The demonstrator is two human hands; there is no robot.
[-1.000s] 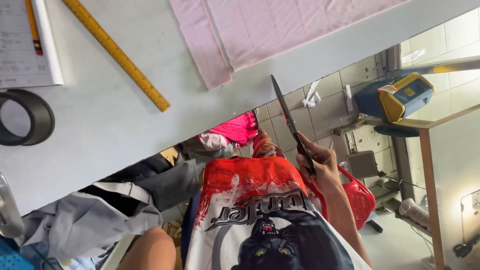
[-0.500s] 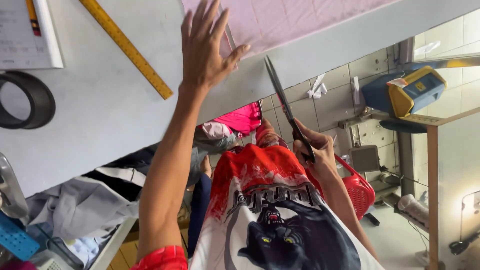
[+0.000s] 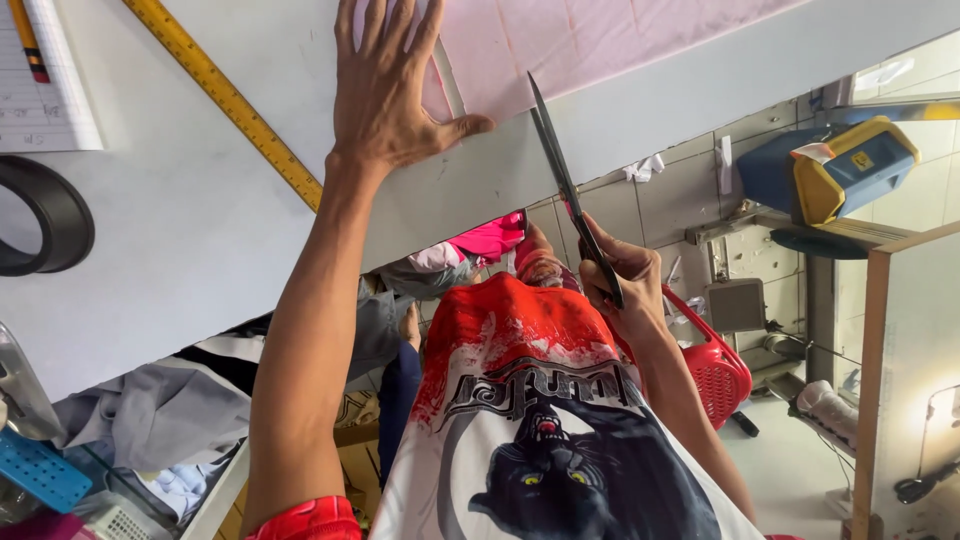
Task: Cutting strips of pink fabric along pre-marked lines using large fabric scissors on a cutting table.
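While left hand point(image 3: 385, 95) presses pink fabric point(image 3: 580, 40) flat, fingers spread, right hand point(image 3: 620, 285) grips scissors point(image 3: 565, 180); yellow ruler point(image 3: 225, 95) beside.

Left arm extended straight, left hand point(image 3: 390, 90) flat, palm down, fingers spread and thumb angled out to the side; right arm bent at the elbow, right hand point(image 3: 620, 285) closed in a fist-like grip, held nearer the torso.
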